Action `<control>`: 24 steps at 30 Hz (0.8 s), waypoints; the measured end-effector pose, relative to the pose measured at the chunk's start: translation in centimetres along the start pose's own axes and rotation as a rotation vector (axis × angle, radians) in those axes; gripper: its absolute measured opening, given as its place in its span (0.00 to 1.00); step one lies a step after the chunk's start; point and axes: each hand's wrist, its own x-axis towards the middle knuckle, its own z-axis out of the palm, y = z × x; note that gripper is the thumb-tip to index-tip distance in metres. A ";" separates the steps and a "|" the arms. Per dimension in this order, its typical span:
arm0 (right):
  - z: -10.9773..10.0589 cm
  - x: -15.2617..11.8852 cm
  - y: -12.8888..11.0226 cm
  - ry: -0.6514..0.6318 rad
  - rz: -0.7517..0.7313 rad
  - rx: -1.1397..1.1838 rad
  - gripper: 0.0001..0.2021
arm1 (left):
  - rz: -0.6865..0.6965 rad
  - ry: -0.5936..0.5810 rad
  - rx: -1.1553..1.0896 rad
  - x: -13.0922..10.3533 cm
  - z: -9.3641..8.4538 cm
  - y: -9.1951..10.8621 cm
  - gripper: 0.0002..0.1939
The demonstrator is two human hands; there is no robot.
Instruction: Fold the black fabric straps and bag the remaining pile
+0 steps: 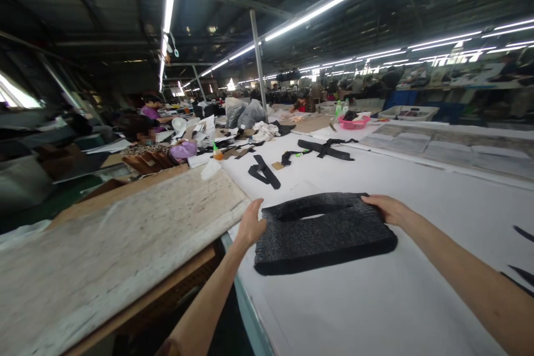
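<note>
A thick, black, textured fabric bundle (325, 239) with a long slit-like opening near its top lies on the white-covered table (334, 311). It seems to be made of stacked layers; its exact kind cannot be told. At its upper right corner, my right hand (387, 208) grips the edge, with the fingertips on top and the thumb partly hidden. My left hand (251, 225) is at the left edge, fingers stretched upward and thumb apart; whether it touches the bundle is unclear. Beyond lie narrow black strips (267, 172) and crossed black strips (327, 149).
A pale, stained board (137, 245) adjoins the table at left, with a gap below its edge. Farther back are an orange-tinted bottle (217, 151), a pink basket (354, 121), grey bags (252, 115) and paper scraps. Several people sit in the background.
</note>
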 end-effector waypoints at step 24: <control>-0.7 2.7 1.9 -0.002 0.116 -0.026 0.09 | -0.494 -0.174 -0.253 2.2 0.2 -5.9 0.13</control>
